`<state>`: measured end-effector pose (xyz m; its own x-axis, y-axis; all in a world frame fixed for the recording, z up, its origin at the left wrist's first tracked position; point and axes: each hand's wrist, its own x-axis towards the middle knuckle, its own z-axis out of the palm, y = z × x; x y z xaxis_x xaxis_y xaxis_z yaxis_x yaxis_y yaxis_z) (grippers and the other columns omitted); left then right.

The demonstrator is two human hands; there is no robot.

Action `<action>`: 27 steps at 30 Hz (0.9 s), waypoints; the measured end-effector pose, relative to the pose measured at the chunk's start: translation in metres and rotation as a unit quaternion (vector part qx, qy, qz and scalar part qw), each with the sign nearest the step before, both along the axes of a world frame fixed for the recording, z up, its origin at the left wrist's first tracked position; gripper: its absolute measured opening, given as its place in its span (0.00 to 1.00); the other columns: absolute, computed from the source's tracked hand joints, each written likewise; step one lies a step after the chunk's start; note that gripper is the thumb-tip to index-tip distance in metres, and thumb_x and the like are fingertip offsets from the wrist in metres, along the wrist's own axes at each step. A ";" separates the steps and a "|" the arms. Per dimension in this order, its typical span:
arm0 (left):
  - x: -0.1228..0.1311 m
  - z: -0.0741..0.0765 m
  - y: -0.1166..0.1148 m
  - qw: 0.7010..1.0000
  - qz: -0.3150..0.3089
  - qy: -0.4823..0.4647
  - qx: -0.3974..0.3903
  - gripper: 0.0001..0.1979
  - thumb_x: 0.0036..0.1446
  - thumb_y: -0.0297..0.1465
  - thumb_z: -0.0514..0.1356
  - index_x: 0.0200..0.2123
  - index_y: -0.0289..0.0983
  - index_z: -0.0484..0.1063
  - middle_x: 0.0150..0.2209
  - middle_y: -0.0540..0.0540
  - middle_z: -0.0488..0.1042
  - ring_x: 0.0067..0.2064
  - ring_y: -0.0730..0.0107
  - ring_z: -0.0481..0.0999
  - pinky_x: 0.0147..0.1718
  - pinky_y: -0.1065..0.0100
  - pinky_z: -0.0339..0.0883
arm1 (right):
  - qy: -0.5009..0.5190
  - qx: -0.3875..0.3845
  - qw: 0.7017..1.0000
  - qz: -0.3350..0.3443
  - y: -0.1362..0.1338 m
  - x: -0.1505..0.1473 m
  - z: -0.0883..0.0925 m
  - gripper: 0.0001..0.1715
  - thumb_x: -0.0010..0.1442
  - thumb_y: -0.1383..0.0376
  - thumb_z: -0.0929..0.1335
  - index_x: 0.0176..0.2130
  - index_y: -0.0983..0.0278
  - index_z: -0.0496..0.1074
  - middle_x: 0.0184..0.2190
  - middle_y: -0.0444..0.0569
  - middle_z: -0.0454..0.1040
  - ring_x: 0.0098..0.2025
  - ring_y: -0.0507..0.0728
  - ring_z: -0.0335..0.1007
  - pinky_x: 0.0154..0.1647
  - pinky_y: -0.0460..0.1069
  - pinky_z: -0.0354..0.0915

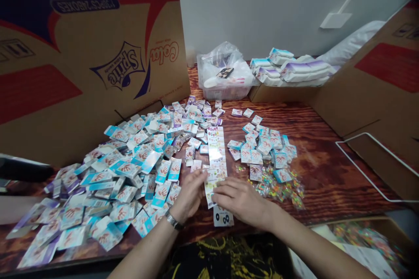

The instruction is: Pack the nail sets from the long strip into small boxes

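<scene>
A long printed paper strip (pixel 216 150) with small coloured pictures lies in front of me, its near part between my hands. My left hand (pixel 190 194) is closed at the strip's left edge, thumb and fingers pinching it. From the right, my right hand (pixel 241 200) has its bent fingers together on the strip's near end; what lies under them is hidden. Just below sits a small white card (pixel 223 217) with black shapes. Left of my hands spreads a big heap of small printed boxes (pixel 127 170), blue-white and purple-white.
More small boxes (pixel 265 146) are grouped right, beside clear packets of colourful bits (pixel 281 187). Large cartons (pixel 157 22) (pixel 369 91) flank the table. A clear plastic tub (pixel 225 91) and wrapped stacks (pixel 304 69) stand behind. Another carton with packets (pixel 363 239) sits lower right.
</scene>
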<state>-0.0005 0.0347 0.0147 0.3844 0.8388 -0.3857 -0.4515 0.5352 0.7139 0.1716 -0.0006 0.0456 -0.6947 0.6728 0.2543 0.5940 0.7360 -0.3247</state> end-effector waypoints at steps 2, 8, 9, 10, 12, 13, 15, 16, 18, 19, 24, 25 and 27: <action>0.001 -0.001 -0.003 0.996 -0.012 0.044 0.075 0.13 0.51 0.35 0.64 0.38 0.34 0.71 0.36 0.45 0.77 0.37 0.66 0.75 0.40 0.68 0.65 | 0.042 -0.049 0.996 -0.057 0.006 0.002 -0.001 0.11 0.64 0.68 0.61 0.44 0.61 0.70 0.35 0.48 0.72 0.36 0.52 0.69 0.38 0.46 0.66; -0.002 0.001 -0.011 0.986 -0.098 0.053 0.126 0.15 0.57 0.36 0.57 0.46 0.36 0.69 0.42 0.45 0.74 0.42 0.66 0.73 0.43 0.66 0.64 | 0.113 -0.079 0.973 -0.184 0.024 0.003 -0.005 0.16 0.62 0.63 0.64 0.50 0.61 0.66 0.39 0.51 0.67 0.41 0.56 0.66 0.40 0.49 0.66; -0.002 0.001 -0.012 0.986 -0.103 0.056 0.118 0.16 0.56 0.36 0.58 0.46 0.36 0.68 0.42 0.45 0.74 0.41 0.67 0.73 0.43 0.66 0.64 | 0.116 -0.081 0.973 -0.180 0.024 0.002 -0.007 0.13 0.62 0.64 0.64 0.48 0.62 0.67 0.38 0.50 0.67 0.40 0.55 0.66 0.39 0.49 0.66; -0.002 0.001 -0.013 0.987 -0.103 0.064 0.108 0.16 0.54 0.34 0.60 0.46 0.37 0.67 0.40 0.46 0.74 0.40 0.67 0.73 0.42 0.66 0.65 | 0.115 -0.072 0.975 -0.174 0.022 0.001 -0.009 0.10 0.63 0.65 0.63 0.44 0.63 0.69 0.36 0.50 0.68 0.38 0.55 0.66 0.38 0.49 0.65; -0.001 -0.002 -0.014 0.990 -0.077 0.085 0.077 0.16 0.49 0.31 0.63 0.43 0.37 0.67 0.34 0.48 0.74 0.34 0.70 0.73 0.37 0.68 0.66 | 0.097 -0.018 0.984 -0.151 0.016 -0.003 -0.015 0.09 0.64 0.67 0.61 0.38 0.64 0.71 0.32 0.49 0.69 0.35 0.54 0.65 0.36 0.48 0.64; 0.000 -0.003 -0.015 0.993 -0.052 0.091 0.056 0.16 0.47 0.29 0.63 0.40 0.37 0.67 0.31 0.50 0.74 0.31 0.72 0.72 0.34 0.70 0.66 | 0.084 0.016 0.987 -0.135 0.012 -0.004 -0.018 0.10 0.64 0.68 0.61 0.37 0.64 0.71 0.31 0.50 0.70 0.35 0.55 0.65 0.36 0.48 0.64; 0.002 -0.004 -0.015 0.997 -0.011 0.081 0.002 0.14 0.44 0.26 0.63 0.37 0.36 0.67 0.28 0.52 0.73 0.28 0.75 0.71 0.31 0.73 0.65 | 0.059 0.067 0.991 -0.105 0.002 -0.007 -0.026 0.11 0.64 0.68 0.60 0.41 0.65 0.71 0.35 0.51 0.72 0.38 0.56 0.65 0.39 0.50 0.65; 0.003 -0.004 -0.016 0.997 -0.006 0.069 -0.022 0.15 0.42 0.25 0.63 0.36 0.36 0.67 0.29 0.52 0.73 0.29 0.76 0.71 0.31 0.73 0.65 | 0.049 0.079 0.991 -0.096 -0.003 -0.007 -0.031 0.11 0.64 0.67 0.61 0.44 0.65 0.70 0.37 0.52 0.73 0.40 0.56 0.65 0.41 0.50 0.65; 0.004 -0.002 -0.018 0.998 -0.023 0.043 -0.051 0.17 0.41 0.22 0.61 0.38 0.37 0.67 0.32 0.50 0.74 0.32 0.75 0.72 0.34 0.73 0.65 | 0.030 0.092 0.991 -0.094 -0.012 -0.005 -0.039 0.11 0.64 0.66 0.61 0.45 0.66 0.69 0.38 0.52 0.73 0.42 0.57 0.65 0.43 0.51 0.65; 0.005 -0.001 -0.020 0.997 -0.041 0.034 -0.057 0.19 0.39 0.20 0.60 0.39 0.37 0.67 0.34 0.49 0.75 0.34 0.74 0.73 0.35 0.72 0.66 | 0.021 0.094 0.991 -0.092 -0.016 -0.002 -0.043 0.11 0.64 0.67 0.61 0.43 0.66 0.70 0.37 0.52 0.73 0.41 0.57 0.65 0.42 0.51 0.65; 0.009 0.001 -0.024 0.987 -0.145 0.059 -0.042 0.24 0.40 0.21 0.59 0.45 0.37 0.67 0.45 0.44 0.74 0.39 0.68 0.75 0.39 0.68 0.66 | 0.051 -0.004 0.993 -0.111 -0.021 0.022 -0.054 0.11 0.65 0.68 0.60 0.39 0.65 0.70 0.33 0.49 0.74 0.36 0.54 0.67 0.38 0.47 0.65; 0.010 0.001 -0.023 0.986 -0.143 0.077 -0.034 0.23 0.42 0.24 0.61 0.46 0.37 0.67 0.48 0.42 0.72 0.40 0.67 0.75 0.40 0.66 0.67 | 0.049 -0.045 0.986 -0.154 -0.016 0.029 -0.056 0.11 0.65 0.67 0.60 0.40 0.65 0.70 0.35 0.49 0.74 0.37 0.54 0.68 0.39 0.47 0.65; 0.010 0.000 -0.020 0.986 -0.118 0.121 -0.011 0.23 0.44 0.29 0.63 0.47 0.37 0.67 0.53 0.41 0.68 0.41 0.65 0.75 0.42 0.64 0.67 | 0.003 -0.121 0.960 -0.252 -0.003 0.043 -0.059 0.11 0.65 0.67 0.60 0.44 0.65 0.69 0.39 0.51 0.73 0.41 0.54 0.69 0.42 0.47 0.64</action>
<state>0.0093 0.0142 0.0145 0.4618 0.7280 -0.5068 -0.1307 0.6210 0.7729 0.2142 -0.0039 -0.0132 -0.2643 0.9631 0.0512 0.8526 0.2581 -0.4545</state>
